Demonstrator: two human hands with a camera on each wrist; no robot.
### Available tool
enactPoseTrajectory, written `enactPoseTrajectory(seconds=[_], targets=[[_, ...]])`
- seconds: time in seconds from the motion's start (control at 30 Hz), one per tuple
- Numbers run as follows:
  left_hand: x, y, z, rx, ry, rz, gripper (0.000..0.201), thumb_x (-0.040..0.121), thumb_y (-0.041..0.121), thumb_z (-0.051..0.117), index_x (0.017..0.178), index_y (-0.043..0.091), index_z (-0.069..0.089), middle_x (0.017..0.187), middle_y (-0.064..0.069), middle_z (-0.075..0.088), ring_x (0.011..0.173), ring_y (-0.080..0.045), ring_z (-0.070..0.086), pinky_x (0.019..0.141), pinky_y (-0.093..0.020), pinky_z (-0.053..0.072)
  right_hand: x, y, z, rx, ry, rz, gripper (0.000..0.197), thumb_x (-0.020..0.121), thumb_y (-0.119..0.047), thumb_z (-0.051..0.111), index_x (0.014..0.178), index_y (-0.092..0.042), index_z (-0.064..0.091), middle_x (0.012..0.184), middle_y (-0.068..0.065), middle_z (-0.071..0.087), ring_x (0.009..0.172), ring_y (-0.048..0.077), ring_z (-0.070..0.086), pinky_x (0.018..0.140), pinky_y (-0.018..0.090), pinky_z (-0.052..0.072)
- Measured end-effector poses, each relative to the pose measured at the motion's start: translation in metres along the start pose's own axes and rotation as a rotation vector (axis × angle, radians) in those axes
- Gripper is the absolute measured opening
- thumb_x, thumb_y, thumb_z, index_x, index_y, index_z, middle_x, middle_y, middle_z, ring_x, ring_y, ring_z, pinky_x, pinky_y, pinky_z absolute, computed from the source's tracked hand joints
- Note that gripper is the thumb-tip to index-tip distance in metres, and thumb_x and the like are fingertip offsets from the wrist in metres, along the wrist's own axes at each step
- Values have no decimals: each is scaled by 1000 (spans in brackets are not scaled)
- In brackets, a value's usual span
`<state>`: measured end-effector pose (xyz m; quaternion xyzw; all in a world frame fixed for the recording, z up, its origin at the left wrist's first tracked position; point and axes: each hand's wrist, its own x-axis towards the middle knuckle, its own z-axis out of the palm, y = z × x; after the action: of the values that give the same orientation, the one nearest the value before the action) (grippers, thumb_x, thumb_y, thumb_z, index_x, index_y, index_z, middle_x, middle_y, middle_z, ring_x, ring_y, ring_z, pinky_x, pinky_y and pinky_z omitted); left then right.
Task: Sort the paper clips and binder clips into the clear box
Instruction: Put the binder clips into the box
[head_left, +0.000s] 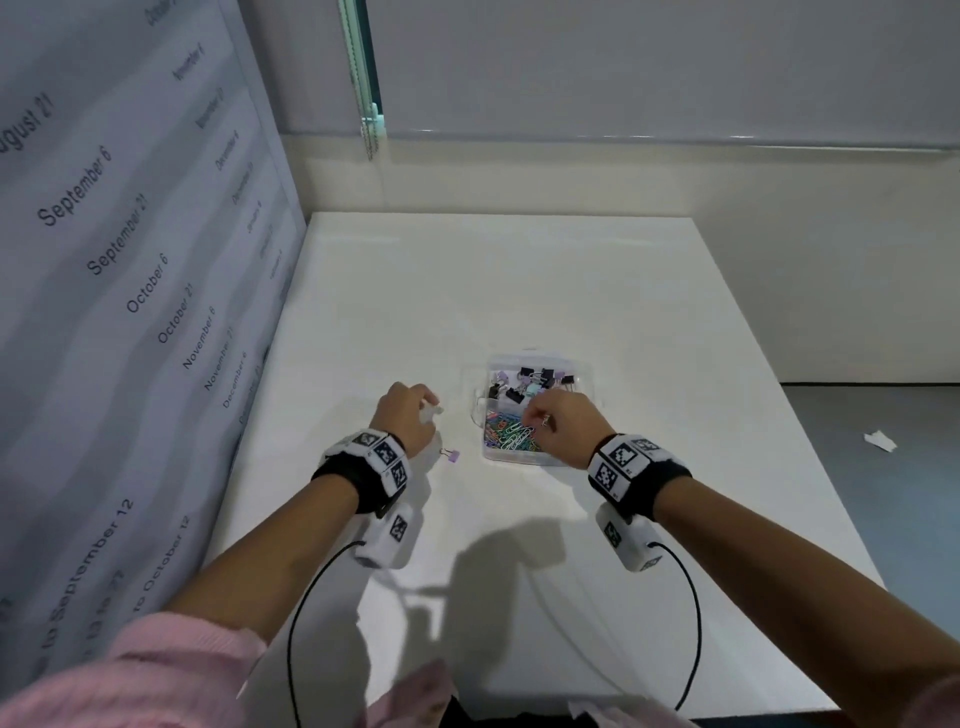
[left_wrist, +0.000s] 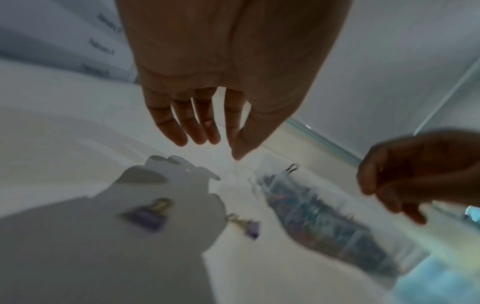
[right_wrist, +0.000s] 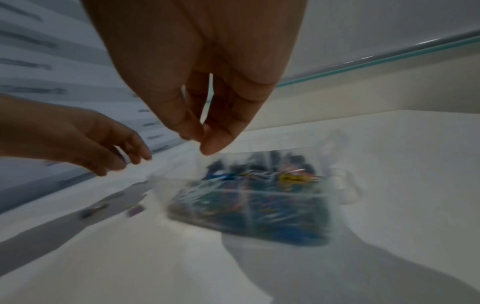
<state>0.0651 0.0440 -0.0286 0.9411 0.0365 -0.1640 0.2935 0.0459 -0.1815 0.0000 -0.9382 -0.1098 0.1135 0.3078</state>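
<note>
The clear box (head_left: 586, 382) stands mid-table, with binder clips (head_left: 530, 387) in its far compartment and coloured paper clips (head_left: 506, 428) in its near one. My right hand (head_left: 540, 415) hovers over the near compartment. Its thumb and fingertips (right_wrist: 205, 144) are pinched together, and nothing shows between them. My left hand (left_wrist: 215, 148) hangs over the table left of the box, fingers straight and holding nothing. One purple binder clip (head_left: 453, 455) lies on the table beside my left wrist. The left wrist view shows it (left_wrist: 249, 225) plus a second purple clip (left_wrist: 148, 215) in the hand's shadow.
A printed calendar panel (head_left: 130, 260) stands along the table's left edge, close to my left arm. The white table (head_left: 493, 286) stretches away behind the box to a wall. A paper scrap (head_left: 880, 440) lies on the grey floor off the right edge.
</note>
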Motion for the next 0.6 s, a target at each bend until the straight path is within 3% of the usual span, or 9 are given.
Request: enactPoseTrajectory(seconds=[0.07, 0.13, 0.27, 0.37, 0.5, 0.6], targets=[[-10, -16, 2, 142, -66, -77, 39, 80, 19, 64, 118, 16, 54, 127, -15, 42, 118, -33, 45, 96, -40, 47, -3, -16, 11, -19, -80, -64, 23, 79, 2, 48, 86, -5, 70, 82, 6, 66, 74, 18, 54, 71, 21, 37], [-20, -28, 8, 192, -99, -114, 46, 78, 24, 66, 121, 17, 50, 128, -12, 38, 120, -33, 42, 99, -38, 43, -2, -30, 24, -57, -168, -113, 25, 78, -1, 48, 89, -8, 69, 93, 8, 69, 87, 23, 60, 76, 24, 42], [-40, -41, 30, 85, -16, -72, 25, 81, 7, 58, 106, 10, 57, 103, -6, 42, 101, -29, 55, 94, -34, 46, 4, -45, 56, -123, -324, -161, 35, 78, -1, 47, 107, -11, 63, 116, 12, 57, 109, 26, 55, 96, 33, 41], [-46, -41, 39, 62, -7, -26, 15, 84, 5, 52, 95, 12, 59, 94, -1, 42, 94, -28, 58, 84, -29, 46, 7, -49, 79, -273, -405, -168, 46, 79, 2, 46, 123, -10, 51, 134, 14, 43, 121, 31, 46, 102, 41, 39], [-48, -36, 40, 5, -57, -52, 17, 76, 7, 54, 89, 17, 54, 90, -3, 52, 81, -23, 56, 77, -31, 47, 2, -42, 90, -469, -423, -224, 42, 81, 7, 43, 121, -3, 48, 131, 19, 41, 118, 37, 43, 95, 42, 39], [-46, -31, 34, -89, -69, -64, 20, 71, 9, 60, 88, 16, 53, 80, 1, 52, 74, -19, 54, 73, -30, 47, -3, -29, 88, -415, -392, -242, 34, 82, 9, 43, 111, -3, 58, 117, 19, 50, 106, 35, 50, 84, 41, 44]])
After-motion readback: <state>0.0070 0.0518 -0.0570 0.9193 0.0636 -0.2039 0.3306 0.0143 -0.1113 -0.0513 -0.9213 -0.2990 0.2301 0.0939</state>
